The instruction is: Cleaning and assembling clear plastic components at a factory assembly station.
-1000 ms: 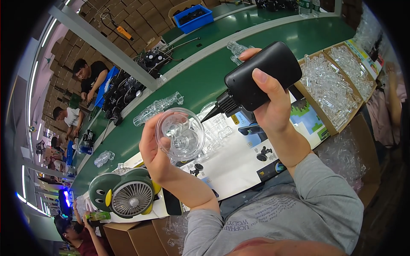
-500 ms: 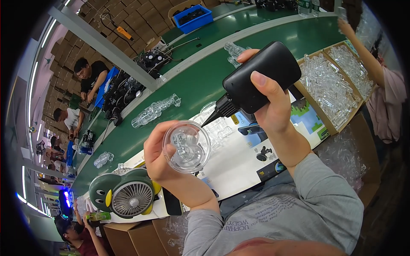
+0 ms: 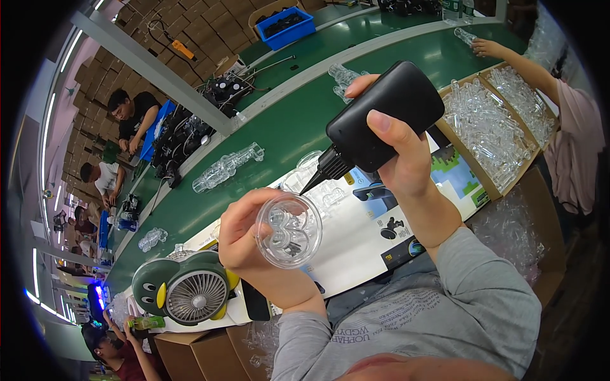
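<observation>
My right hand point(image 3: 400, 143) is wrapped round a black squeeze bottle point(image 3: 387, 117) with a ribbed collar and a pointed nozzle. The bottle tilts down to the left. Its tip meets, or comes very near, the upper rim of a clear plastic part point(image 3: 293, 222), round and cup-like with rounded shapes inside. My left hand point(image 3: 241, 228) grips that part from its left side, fingers behind it and thumb at its edge. Whether any liquid leaves the nozzle is too small to tell. More clear plastic pieces point(image 3: 330, 193) lie on the printed sheet behind the part.
A green penguin-shaped fan point(image 3: 198, 298) stands at the left. Clear jointed pieces point(image 3: 227, 167) lie on the green conveyor belt point(image 3: 279, 143). Boxes of small clear parts point(image 3: 488, 130) stand at the right. There, a co-worker's hand point(image 3: 488, 48) holds a clear piece over the belt. Others work farther left.
My left hand has shifted slightly right and down with the clear part, which has turned a little. The bottle moved slightly left. The co-worker's hand lowered a clear piece toward the belt, which has advanced leftward.
</observation>
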Available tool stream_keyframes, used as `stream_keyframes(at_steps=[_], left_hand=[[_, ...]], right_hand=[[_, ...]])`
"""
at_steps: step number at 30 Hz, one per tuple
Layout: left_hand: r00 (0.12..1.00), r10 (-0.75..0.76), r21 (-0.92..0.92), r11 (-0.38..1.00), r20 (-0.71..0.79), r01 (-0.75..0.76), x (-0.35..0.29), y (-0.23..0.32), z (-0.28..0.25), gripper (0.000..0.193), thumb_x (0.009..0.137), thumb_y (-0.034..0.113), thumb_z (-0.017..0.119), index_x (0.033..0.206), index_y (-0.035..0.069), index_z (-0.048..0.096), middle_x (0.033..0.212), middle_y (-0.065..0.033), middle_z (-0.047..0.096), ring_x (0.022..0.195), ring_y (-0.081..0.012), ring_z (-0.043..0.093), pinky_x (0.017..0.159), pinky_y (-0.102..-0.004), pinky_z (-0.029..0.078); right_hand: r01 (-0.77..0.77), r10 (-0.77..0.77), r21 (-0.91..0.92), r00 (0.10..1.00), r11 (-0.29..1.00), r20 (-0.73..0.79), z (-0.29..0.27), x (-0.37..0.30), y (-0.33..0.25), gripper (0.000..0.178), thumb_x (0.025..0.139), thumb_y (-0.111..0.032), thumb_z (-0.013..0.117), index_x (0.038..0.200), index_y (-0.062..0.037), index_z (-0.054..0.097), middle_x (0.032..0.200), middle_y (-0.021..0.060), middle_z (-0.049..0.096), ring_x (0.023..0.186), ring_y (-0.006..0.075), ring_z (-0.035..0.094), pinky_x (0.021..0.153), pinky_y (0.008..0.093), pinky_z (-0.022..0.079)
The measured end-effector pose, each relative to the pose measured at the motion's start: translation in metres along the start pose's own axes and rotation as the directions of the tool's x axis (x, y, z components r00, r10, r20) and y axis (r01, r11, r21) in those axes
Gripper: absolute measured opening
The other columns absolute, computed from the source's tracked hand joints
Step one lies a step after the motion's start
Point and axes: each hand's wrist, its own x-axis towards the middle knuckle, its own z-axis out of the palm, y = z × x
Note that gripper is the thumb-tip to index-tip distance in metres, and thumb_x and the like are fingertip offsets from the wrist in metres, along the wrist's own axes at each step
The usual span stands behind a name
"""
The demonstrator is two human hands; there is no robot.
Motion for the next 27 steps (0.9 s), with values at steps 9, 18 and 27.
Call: stream_keyframes(at_steps=[9,18,27], left_hand=[[0.999,-0.011,0.079,0.997,0.042,0.007,-0.003,-0.001,0.003,0.053,0.073,0.034,0.063,0.092,-0.015,0.055,0.079,-0.0225,0.062,0.068,-0.0270,0.063,0.065,-0.0310,0.050],[0.969,-0.069,0.028,0.998,0.239,0.064,0.002,0.002,-0.012,0.043,0.071,0.019,0.057,0.097,-0.014,0.058,0.085,-0.0233,0.063,0.076,-0.0285,0.065,0.072,-0.0317,0.050],[0.969,0.017,0.141,0.989,0.247,-0.053,0.003,-0.004,-0.008,0.044,0.076,0.027,0.061,0.093,-0.014,0.058,0.075,-0.0206,0.063,0.064,-0.0256,0.064,0.062,-0.0312,0.051]], right_hand=[[0.000,0.000,-0.012,1.000,1.000,0.010,0.000,-0.001,0.000,0.038,0.076,-0.012,0.058,0.109,-0.0015,0.042,0.105,0.0145,0.052,0.078,0.0172,0.060,0.065,0.0276,0.054],[-0.007,0.008,-0.009,0.999,1.000,0.047,-0.001,-0.001,0.002,0.039,0.076,-0.012,0.058,0.109,-0.0013,0.042,0.105,0.0148,0.052,0.078,0.0173,0.060,0.065,0.0278,0.055],[-0.015,0.017,-0.034,0.998,0.999,0.058,0.002,-0.002,0.002,0.038,0.074,-0.011,0.058,0.108,-0.0019,0.041,0.104,0.0147,0.052,0.078,0.0168,0.060,0.064,0.0273,0.055]])
